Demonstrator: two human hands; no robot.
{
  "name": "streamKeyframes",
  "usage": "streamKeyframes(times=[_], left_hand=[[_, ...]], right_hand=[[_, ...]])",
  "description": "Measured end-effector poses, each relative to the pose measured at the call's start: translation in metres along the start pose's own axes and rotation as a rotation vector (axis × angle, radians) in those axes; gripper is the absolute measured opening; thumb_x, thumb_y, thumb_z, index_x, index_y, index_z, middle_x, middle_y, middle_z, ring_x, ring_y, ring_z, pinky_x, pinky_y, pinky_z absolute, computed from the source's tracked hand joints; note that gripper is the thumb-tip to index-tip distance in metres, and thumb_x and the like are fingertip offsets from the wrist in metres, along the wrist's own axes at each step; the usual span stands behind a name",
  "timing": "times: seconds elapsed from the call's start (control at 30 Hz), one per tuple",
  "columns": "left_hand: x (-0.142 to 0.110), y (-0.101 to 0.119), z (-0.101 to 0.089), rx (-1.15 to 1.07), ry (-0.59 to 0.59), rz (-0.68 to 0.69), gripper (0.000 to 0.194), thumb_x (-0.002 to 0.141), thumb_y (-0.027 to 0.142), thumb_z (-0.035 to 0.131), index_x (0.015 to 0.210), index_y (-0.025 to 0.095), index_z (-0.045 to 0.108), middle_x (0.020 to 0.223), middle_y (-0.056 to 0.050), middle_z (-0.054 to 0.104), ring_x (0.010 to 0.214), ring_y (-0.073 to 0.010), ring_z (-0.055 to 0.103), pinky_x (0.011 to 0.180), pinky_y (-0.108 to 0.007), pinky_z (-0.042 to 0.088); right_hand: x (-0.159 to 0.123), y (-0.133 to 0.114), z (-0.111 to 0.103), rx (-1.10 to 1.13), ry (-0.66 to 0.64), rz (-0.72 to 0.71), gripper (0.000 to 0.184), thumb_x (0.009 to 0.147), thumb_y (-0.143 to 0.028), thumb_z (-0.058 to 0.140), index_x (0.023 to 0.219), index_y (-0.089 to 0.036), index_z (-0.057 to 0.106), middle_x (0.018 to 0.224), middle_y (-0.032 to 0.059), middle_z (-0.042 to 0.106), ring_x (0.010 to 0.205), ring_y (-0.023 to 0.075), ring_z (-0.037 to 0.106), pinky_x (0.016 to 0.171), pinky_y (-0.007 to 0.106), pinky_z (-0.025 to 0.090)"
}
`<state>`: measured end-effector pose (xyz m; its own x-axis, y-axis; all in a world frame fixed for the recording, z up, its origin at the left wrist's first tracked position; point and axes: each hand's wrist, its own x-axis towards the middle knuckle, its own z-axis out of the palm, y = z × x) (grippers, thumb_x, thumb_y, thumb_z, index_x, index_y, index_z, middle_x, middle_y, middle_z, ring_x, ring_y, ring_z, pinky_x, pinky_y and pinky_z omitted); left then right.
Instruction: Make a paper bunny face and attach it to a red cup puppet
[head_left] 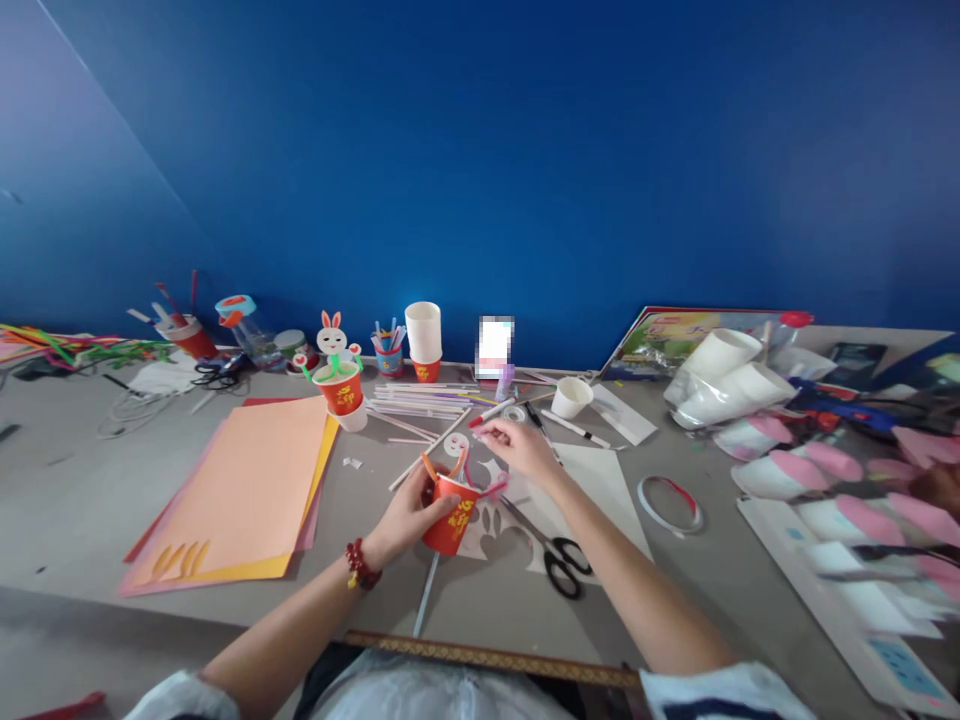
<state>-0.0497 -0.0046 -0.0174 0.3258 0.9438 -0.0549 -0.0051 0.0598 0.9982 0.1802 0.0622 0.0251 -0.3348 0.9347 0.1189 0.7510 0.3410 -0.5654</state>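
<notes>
My left hand (405, 518) is wrapped round a red paper cup (450, 530) with yellow lettering, tilted above the table. Orange and pink pipe cleaners (495, 488) stick out of its top, and a pale straw (426, 600) extends below it. Beyond the cup's rim lies a white paper face (456, 445). My right hand (525, 452) is raised to the right of that face, its fingertips pinched together; what is between them is too small to make out. Black-handled scissors (561, 565) rest on the cut paper scraps under my right forearm.
At left lie stacked coloured sheets (255, 480). Behind stand a finished rabbit cup (345, 390), stacked white cups (424, 330) and a phone with a blurred screen (495, 345). A tape roll (671, 503) and pink-and-white cups (795, 470) are at right. Straws (420, 400) lie mid-table.
</notes>
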Motion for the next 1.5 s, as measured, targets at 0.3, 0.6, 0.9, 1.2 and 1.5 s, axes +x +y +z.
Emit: streamKeyframes(times=[0.3, 0.6, 0.9, 1.2, 1.5], left_hand=[[0.000, 0.012, -0.006, -0.232, -0.100, 0.049, 0.040, 0.077, 0.041, 0.077, 0.101, 0.017, 0.056, 0.097, -0.004, 0.060, 0.083, -0.0161, 0.057, 0.075, -0.026, 0.044], [0.000, 0.010, -0.017, -0.437, -0.104, 0.017, 0.038, 0.081, 0.031, 0.074, 0.112, 0.021, 0.054, 0.099, -0.003, 0.063, 0.084, -0.0157, 0.060, 0.077, -0.025, 0.045], [-0.001, 0.011, -0.014, -0.461, -0.177, 0.040, 0.041, 0.082, 0.027, 0.073, 0.118, 0.022, 0.054, 0.103, -0.005, 0.066, 0.091, -0.0181, 0.062, 0.082, -0.027, 0.046], [0.001, 0.017, 0.008, -0.566, -0.214, -0.196, 0.039, 0.078, 0.026, 0.076, 0.113, 0.018, 0.059, 0.100, -0.006, 0.068, 0.087, -0.0177, 0.064, 0.080, -0.028, 0.045], [0.028, 0.032, 0.030, -0.593, -0.377, -0.063, 0.041, 0.072, 0.030, 0.080, 0.108, 0.017, 0.065, 0.111, -0.011, 0.069, 0.098, -0.0235, 0.064, 0.084, -0.030, 0.043]], right_hand=[[0.051, 0.009, 0.047, -0.083, -0.191, -0.123, 0.044, 0.071, -0.025, 0.078, 0.113, -0.018, 0.064, 0.126, 0.0132, 0.059, 0.099, 0.0275, 0.062, 0.080, 0.033, 0.046], [0.052, 0.017, 0.048, 0.015, -0.190, -0.144, 0.036, 0.065, -0.017, 0.076, 0.097, -0.019, 0.059, 0.105, 0.0068, 0.060, 0.092, 0.0232, 0.058, 0.076, 0.030, 0.043], [0.032, 0.012, 0.035, 0.234, -0.125, -0.155, 0.025, 0.076, -0.015, 0.063, 0.099, -0.022, 0.059, 0.089, 0.0010, 0.066, 0.077, 0.0175, 0.061, 0.069, 0.028, 0.045], [0.004, 0.006, -0.035, 0.682, 0.026, -0.023, 0.022, 0.085, -0.032, 0.067, 0.104, -0.021, 0.064, 0.099, 0.0050, 0.070, 0.087, 0.0181, 0.065, 0.077, 0.031, 0.052], [-0.010, -0.009, -0.055, 0.760, 0.162, -0.022, 0.024, 0.085, -0.036, 0.070, 0.104, -0.023, 0.065, 0.095, 0.0041, 0.067, 0.085, 0.0180, 0.064, 0.067, 0.027, 0.053]])
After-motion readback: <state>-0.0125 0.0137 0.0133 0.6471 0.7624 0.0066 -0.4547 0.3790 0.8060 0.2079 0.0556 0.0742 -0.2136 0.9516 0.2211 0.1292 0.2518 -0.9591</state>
